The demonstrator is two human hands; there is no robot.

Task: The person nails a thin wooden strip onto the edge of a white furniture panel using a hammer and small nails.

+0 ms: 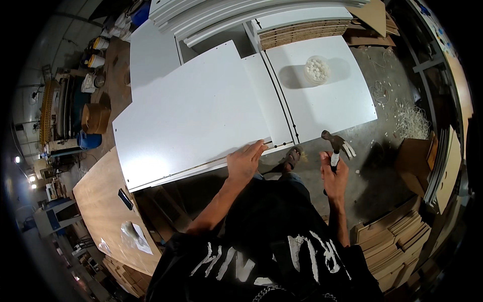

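Observation:
My right hand (335, 173) is wrapped round the handle of a claw hammer (332, 141), held up off the near edge of the boards, its head pointing away from me. My left hand (245, 162) rests at the near edge of a large white panel (191, 116), close to its right corner. Its fingertips are drawn together there; anything small between them is hidden. Dark holes dot the edge strip just right of those fingers. Further off, a clear round tub (317, 70) of small white pieces stands on another white panel (342, 100).
Stacked white boards (216, 22) rise at the far side. Left of me is a brown wooden sheet (100, 186) with a plastic bag (136, 236) on it. Cut brown boards (392, 246) are piled at the lower right. White shreds (412, 118) litter the floor.

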